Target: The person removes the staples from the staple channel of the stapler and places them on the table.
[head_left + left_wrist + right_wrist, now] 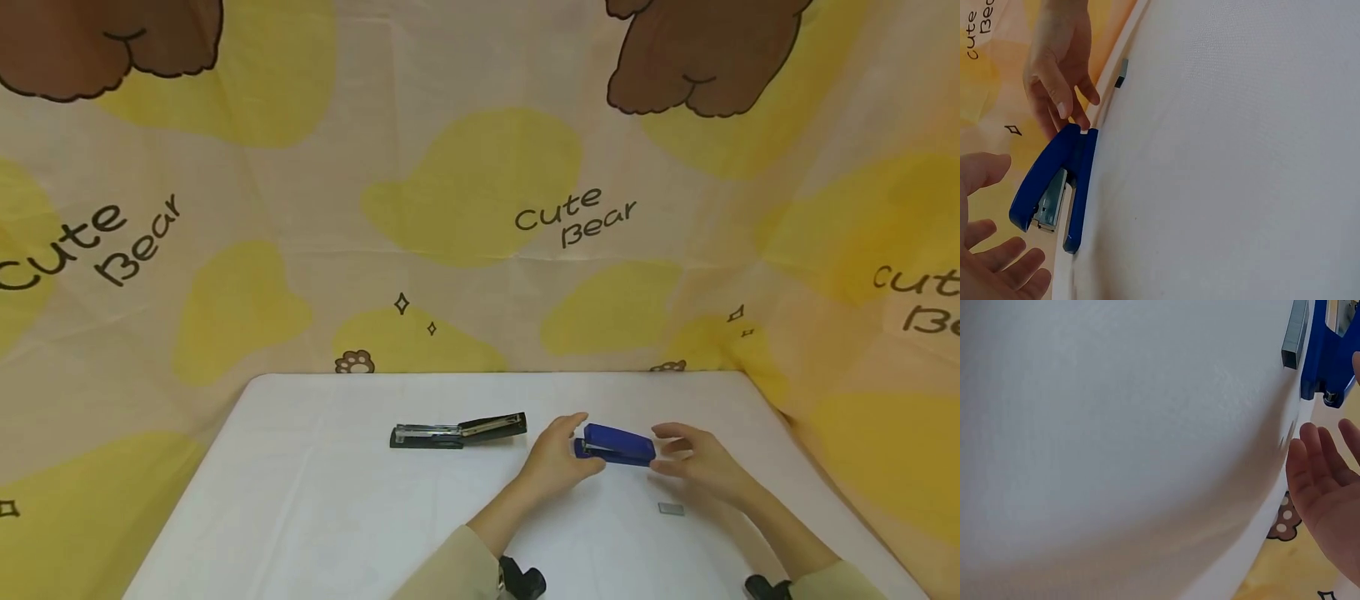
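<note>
A blue stapler (617, 446) sits on the white table between both hands, its top arm raised from the base at the left end. My left hand (557, 457) is spread around that end; in the left wrist view a gap shows between its fingers and the stapler (1047, 178). At the hinge end is my right hand (701, 460), fingers loosely bent and holding nothing. The right wrist view shows its fingertips just short of the stapler's hinge. A small grey strip of staples (671, 509) lies nearer me, below the right hand.
Left of my left hand, a black stapler (459, 431) lies folded open on the white table (322, 500). Behind the table's far edge hangs a yellow and beige cloth (465, 183) printed with bears and lettering.
</note>
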The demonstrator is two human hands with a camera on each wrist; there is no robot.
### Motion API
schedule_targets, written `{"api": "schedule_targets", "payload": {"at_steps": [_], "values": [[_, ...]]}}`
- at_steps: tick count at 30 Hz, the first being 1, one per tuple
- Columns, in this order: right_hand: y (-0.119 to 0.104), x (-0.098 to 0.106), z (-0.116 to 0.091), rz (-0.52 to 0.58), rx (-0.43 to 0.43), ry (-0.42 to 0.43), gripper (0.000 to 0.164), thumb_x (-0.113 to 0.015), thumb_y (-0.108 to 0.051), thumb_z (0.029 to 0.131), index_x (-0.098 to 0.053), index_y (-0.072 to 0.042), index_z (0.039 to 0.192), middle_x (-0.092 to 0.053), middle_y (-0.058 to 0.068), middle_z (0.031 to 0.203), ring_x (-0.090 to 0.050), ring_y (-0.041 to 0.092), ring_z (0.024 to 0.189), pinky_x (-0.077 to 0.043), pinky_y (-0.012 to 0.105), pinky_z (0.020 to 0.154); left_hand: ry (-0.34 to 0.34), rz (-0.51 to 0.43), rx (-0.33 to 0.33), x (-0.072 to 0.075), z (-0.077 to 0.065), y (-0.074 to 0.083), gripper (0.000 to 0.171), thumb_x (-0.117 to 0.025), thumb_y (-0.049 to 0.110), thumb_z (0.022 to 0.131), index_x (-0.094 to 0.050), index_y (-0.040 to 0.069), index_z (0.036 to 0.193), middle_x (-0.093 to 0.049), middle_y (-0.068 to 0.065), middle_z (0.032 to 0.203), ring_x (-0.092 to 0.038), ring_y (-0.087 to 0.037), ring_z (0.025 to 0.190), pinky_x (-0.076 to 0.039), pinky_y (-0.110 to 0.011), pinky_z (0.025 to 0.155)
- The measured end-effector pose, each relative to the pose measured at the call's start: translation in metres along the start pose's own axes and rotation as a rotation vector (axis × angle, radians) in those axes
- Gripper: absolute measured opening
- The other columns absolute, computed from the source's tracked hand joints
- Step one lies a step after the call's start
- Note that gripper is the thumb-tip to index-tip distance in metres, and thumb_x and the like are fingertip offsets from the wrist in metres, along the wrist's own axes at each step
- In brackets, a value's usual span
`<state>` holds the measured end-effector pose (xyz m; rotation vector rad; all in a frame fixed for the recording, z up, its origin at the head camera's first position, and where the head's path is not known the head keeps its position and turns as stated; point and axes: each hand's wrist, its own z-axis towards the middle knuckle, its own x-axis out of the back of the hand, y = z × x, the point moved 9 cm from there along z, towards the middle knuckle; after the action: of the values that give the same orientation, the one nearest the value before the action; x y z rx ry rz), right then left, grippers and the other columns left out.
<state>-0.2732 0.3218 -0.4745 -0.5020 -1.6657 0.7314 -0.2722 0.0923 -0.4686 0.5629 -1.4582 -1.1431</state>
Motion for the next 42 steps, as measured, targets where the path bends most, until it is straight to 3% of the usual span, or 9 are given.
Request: {"api": "schedule_targets", "payload": {"at_steps": [9, 15, 23, 31, 42], "values": [[-0.001, -0.006, 0.005, 0.027, 0.013, -0.026, 0.049, -0.082, -0.013, 0.09, -0.064, 0.002, 0.133, -0.072, 0.013, 0.118, -0.067, 0.03, 0.107, -0.056, 0.048, 0.093, 0.0, -0.024, 0.038, -0.01, 0.006, -0.005, 0.074, -0.089, 0.022, 0.082, -0.057, 0.006, 0.147, -0.062, -0.012, 0.142, -0.061, -0.027, 0.125, -0.048, -0.041, 0.106], [0.0, -0.006, 0.005, 0.021, 0.012, -0.028, 0.039, -0.079, -0.009, 0.092, -0.068, 0.003, 0.127, -0.073, 0.011, 0.114, -0.069, 0.025, 0.1, -0.058, 0.037, 0.087, 0.008, -0.033, 0.027, -0.01, 0.005, -0.007, 0.069, -0.089, 0.016, 0.081, -0.061, 0.002, 0.142, -0.065, -0.011, 0.135, -0.066, -0.025, 0.113, -0.053, -0.032, 0.093], [-0.005, -0.008, 0.003, 0.01, -0.003, -0.055, 0.037, -0.081, -0.009, 0.091, -0.07, 0.003, 0.124, -0.074, 0.01, 0.111, -0.07, 0.025, 0.099, -0.058, 0.038, 0.087, 0.033, -0.055, 0.011, -0.005, 0.003, -0.01, 0.055, -0.087, 0.009, 0.08, -0.068, 0.001, 0.131, -0.071, -0.007, 0.12, -0.066, -0.021, 0.103, -0.052, -0.028, 0.082], [-0.014, -0.016, 0.0, 0.006, 0.017, -0.076, 0.034, -0.081, -0.008, 0.09, -0.071, 0.002, 0.121, -0.074, 0.005, 0.105, -0.068, 0.021, 0.094, -0.057, 0.031, 0.082, 0.074, -0.067, 0.014, 0.006, -0.001, -0.013, 0.033, -0.083, 0.003, 0.081, -0.073, 0.003, 0.113, -0.073, -0.004, 0.102, -0.066, -0.021, 0.098, -0.053, -0.034, 0.085], [-0.021, -0.026, -0.006, 0.045, 0.053, -0.128, 0.036, -0.082, -0.008, 0.088, -0.07, 0.004, 0.12, -0.072, 0.004, 0.099, -0.066, 0.022, 0.09, -0.056, 0.03, 0.077, 0.037, -0.111, 0.026, 0.012, -0.012, -0.017, 0.028, -0.083, 0.002, 0.082, -0.073, 0.004, 0.108, -0.07, 0.002, 0.095, -0.065, -0.015, 0.092, -0.052, -0.03, 0.08]]}}
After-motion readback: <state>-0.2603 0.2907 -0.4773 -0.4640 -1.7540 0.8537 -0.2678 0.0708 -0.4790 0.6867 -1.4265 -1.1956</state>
